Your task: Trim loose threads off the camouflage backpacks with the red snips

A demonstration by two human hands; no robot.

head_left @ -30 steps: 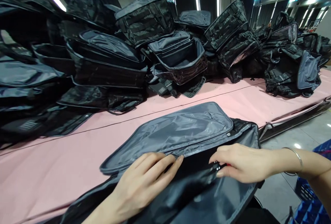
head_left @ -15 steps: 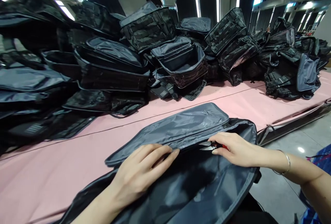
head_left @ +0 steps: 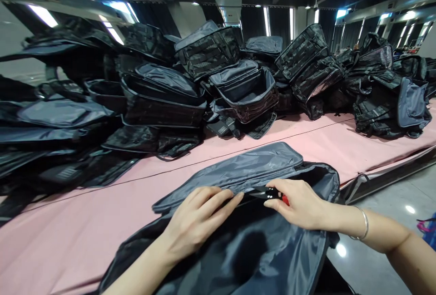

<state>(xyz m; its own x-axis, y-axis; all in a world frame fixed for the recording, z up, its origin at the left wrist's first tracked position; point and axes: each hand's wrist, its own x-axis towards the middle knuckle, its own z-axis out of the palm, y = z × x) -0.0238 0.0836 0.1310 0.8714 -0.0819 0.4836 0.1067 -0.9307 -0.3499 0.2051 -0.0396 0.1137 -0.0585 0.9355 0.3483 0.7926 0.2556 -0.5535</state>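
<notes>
An open dark backpack (head_left: 218, 258) with grey-blue lining lies in front of me, its lined flap (head_left: 238, 168) spread on the far side. My left hand (head_left: 204, 215) pinches the seam edge between flap and main compartment. Small thread snips (head_left: 272, 193), black with a red part, are held between the thumb and fingers of my right hand (head_left: 299, 202). Their blades point left along the seam, close to my left fingertips. A bracelet circles my right wrist.
A pink-covered table (head_left: 68, 236) runs under the backpack. Piled camouflage backpacks (head_left: 163, 104) line its far side, with another backpack (head_left: 381, 104) at the right. Tiled floor (head_left: 371, 263) shows at lower right, beside a blue item at the edge.
The snips and my right hand have moved left, nearer my left fingertips, and the blades look closer together. The camera view has shifted, so the piles sit lower and further right.
</notes>
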